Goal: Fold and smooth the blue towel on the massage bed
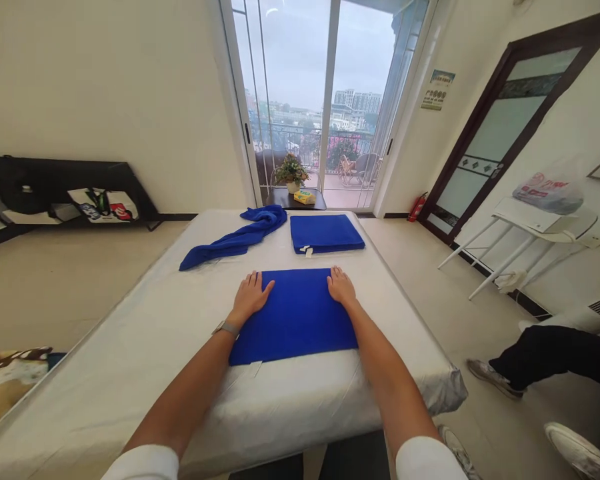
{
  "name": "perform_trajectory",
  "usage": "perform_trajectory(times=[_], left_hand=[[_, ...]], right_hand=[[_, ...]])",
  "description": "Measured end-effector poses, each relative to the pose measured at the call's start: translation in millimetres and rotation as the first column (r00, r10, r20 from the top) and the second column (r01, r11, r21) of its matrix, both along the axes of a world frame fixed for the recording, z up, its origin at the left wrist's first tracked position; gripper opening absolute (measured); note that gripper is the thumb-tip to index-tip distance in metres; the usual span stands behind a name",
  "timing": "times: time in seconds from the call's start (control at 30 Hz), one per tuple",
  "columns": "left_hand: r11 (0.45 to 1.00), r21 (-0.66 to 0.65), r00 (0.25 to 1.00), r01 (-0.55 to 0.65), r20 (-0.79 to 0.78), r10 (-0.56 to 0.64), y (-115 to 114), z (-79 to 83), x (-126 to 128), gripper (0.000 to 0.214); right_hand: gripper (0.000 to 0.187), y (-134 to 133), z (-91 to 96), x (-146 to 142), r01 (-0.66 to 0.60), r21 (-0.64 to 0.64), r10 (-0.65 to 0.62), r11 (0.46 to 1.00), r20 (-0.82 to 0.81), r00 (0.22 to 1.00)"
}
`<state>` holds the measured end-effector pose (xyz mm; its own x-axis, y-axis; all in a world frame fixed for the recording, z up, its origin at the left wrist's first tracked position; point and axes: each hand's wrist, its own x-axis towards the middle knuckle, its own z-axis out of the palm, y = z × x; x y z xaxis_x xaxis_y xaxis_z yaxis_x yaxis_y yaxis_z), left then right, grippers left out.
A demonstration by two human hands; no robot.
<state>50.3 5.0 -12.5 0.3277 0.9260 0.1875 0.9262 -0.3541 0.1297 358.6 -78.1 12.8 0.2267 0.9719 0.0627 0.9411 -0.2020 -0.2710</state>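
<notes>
White tabletop (130, 347) carries a flat blue towel (297, 317); left hand (250, 297) and right hand (341, 287) lie on its far corners, fingers pressed together, palms down.

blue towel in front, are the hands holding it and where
Not gripped: left hand and right hand lie flat on the blue towel, at its far left and far right corners.

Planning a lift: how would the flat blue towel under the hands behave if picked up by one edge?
Probably floppy: the flat blue towel is thin cloth, and the crumpled towel behind it lies in soft twists. Likely light, being thin. Any folded layers may fall open.
</notes>
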Motion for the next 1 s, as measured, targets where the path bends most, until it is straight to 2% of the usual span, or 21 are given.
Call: perform_trajectory(times=[0.2, 0.33, 0.47, 0.57, 0.63, 0.67, 0.73, 0.8, 0.87, 0.93, 1.0], left_hand=[[1.0, 0.003, 0.999, -0.004, 0.046, 0.004, -5, 2.5, 10, 0.087], [1.0, 0.001, 0.999, -0.007, 0.054, 0.007, -5, 0.6, 9, 0.089], [0.998, -0.062, 1.0, 0.004, 0.018, -0.002, 2, 4.7, 3, 0.088], [0.996, -0.089, 1.0, -0.023, -0.019, 0.021, 7, 15.7, 9, 0.089], [0.999, -0.035, 0.999, -0.032, -0.008, 0.031, 1, 24.6, 31, 0.09], [1.0, 0.001, 1.0, 0.001, 0.005, -0.001, -6, 28.4, 48, 0.09], [0.986, 0.054, 0.986, 0.159, 0.033, -0.161, -28, 32.3, 94, 0.086], [0.939, 0.032, 0.937, 0.342, 0.057, -0.343, -55, 30.4, 144, 0.08], [0.884, 0.034, 0.879, 0.466, 0.094, -0.467, -80, 23.7, 184, 0.073], [0.861, 0.032, 0.853, 0.507, 0.121, -0.507, -94, 15.3, 203, 0.069], [0.874, 0.02, 0.866, 0.485, 0.13, -0.483, -97, 8.1, 199, 0.068]], right_hand=[[0.059, -26, 4.0, -2, -0.007, 0.036, 0.005, 0.999, 0.046, 0.999], [0.065, -43, -0.1, -2, -0.027, -0.059, 0.029, 0.998, 0.021, 0.999], [0.067, -46, -5.5, -3, -0.017, -0.077, 0.018, 0.997, 0.013, 1.0], [0.067, -45, -6.8, -5, -0.013, -0.061, 0.014, 0.998, 0.004, 1.0], [0.067, -45, -6.1, -6, -0.008, -0.059, 0.008, 0.998, -0.006, 1.0], [0.067, -45, -5.6, -7, -0.005, -0.058, 0.005, 0.998, -0.009, 1.0], [0.066, -46, -4.5, -7, -0.001, -0.051, 0.0, 0.999, -0.01, 1.0], [0.063, -49, -4.1, -5, -0.021, -0.042, 0.021, 0.999, 0.005, 1.0], [0.064, -52, -4.7, -3, -0.072, -0.04, 0.073, 0.997, 0.035, 0.997], [0.064, -55, -5.6, -1, -0.112, -0.035, 0.114, 0.993, 0.056, 0.992], [0.063, -55, -6.3, -1, -0.094, -0.018, 0.095, 0.995, 0.048, 0.994]])
